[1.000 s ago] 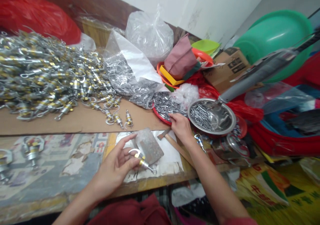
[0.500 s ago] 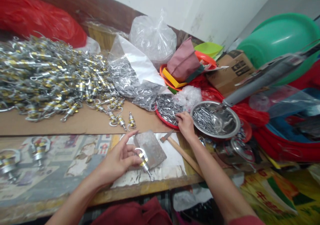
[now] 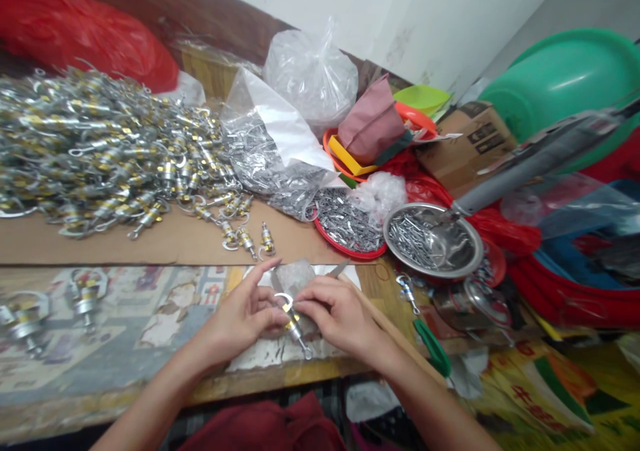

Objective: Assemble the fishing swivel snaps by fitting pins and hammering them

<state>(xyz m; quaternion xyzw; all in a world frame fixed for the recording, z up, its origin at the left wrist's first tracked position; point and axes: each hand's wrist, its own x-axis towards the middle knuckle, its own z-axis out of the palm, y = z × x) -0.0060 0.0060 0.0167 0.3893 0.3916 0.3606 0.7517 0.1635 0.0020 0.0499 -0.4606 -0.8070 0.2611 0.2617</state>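
Note:
My left hand [image 3: 245, 314] pinches a silver and gold hook fitting [image 3: 296, 329], its curved hook upward and its ringed end pointing down toward the table edge. Closed at the fingertips, my right hand [image 3: 343, 314] meets the fitting from the right; any small piece between those fingers is too hidden to make out. Both hands are over a grey metal block [image 3: 295, 274], partly covered now, which lies on white paper [image 3: 250, 357]. Beside it is a hammer with a wooden handle [image 3: 397, 334], partly behind my right hand and forearm.
Many similar fittings [image 3: 110, 151] are heaped at the back left. A red tray [image 3: 345, 251] holds small silver metal pieces; a steel bowl [image 3: 477, 251] beside it holds longer ones. A single fitting [image 3: 409, 294] and a green-handled tool [image 3: 433, 347] lie at right.
My right hand has come from the red tray, down and left, to the fitting in my left hand. The left hand keeps its hold. The green-handled tool has come into sight.

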